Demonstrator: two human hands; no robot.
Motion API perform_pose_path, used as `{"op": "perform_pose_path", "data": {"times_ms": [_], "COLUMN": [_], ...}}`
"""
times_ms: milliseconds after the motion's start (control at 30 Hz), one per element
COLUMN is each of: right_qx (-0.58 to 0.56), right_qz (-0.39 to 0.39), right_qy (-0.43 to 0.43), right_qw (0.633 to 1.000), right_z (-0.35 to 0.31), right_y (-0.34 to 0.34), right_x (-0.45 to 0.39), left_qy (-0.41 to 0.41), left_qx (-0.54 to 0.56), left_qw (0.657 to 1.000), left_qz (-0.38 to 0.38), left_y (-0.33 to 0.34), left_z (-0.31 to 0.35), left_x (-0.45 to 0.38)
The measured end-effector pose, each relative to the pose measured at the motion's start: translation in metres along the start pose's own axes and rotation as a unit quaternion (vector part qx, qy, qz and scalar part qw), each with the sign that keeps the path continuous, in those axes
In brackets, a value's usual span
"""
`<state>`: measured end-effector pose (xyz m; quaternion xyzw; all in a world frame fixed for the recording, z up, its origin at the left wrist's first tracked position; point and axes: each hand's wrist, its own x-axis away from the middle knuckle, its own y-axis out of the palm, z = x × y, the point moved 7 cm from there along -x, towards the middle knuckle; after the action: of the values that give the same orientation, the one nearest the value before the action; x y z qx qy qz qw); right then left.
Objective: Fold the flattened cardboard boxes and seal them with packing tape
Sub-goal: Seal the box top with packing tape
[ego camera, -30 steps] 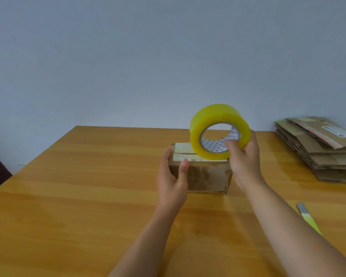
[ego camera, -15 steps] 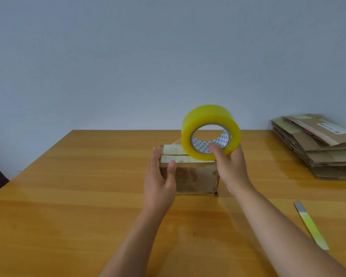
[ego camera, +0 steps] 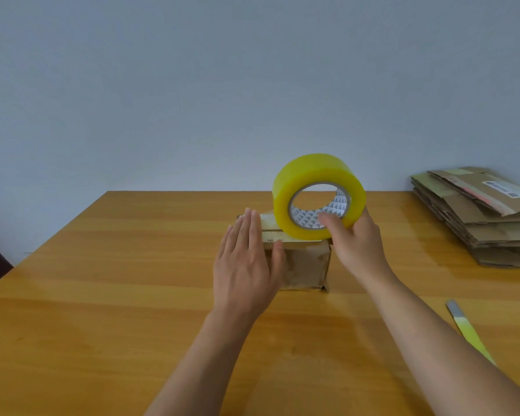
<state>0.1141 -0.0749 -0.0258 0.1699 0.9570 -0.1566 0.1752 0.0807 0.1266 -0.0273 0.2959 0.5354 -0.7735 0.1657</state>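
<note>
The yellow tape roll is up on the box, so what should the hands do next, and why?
Probably pull the tape roll, gripped by the right hand, across the box top toward its right edge, since the left hand looks flat against the box's left side, steadying it.

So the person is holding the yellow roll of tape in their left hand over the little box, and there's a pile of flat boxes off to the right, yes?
Not quite: the roll of tape is in the right hand, as the head view shows. The left hand lies flat and open against the little box. The pile of flat boxes is indeed off to the right.
</note>
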Motion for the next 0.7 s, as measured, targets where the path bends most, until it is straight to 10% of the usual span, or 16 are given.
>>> {"op": "perform_pose_path", "data": {"times_ms": [700], "right_qx": [-0.042], "right_qz": [-0.024], "right_qy": [0.038], "right_qw": [0.998], "right_z": [-0.006], "right_y": [0.004], "right_x": [0.001], "left_qy": [0.032], "left_qx": [-0.010], "left_qw": [0.993], "left_qz": [-0.114], "left_y": [0.000], "left_z": [0.011], "left_x": [-0.017]}}
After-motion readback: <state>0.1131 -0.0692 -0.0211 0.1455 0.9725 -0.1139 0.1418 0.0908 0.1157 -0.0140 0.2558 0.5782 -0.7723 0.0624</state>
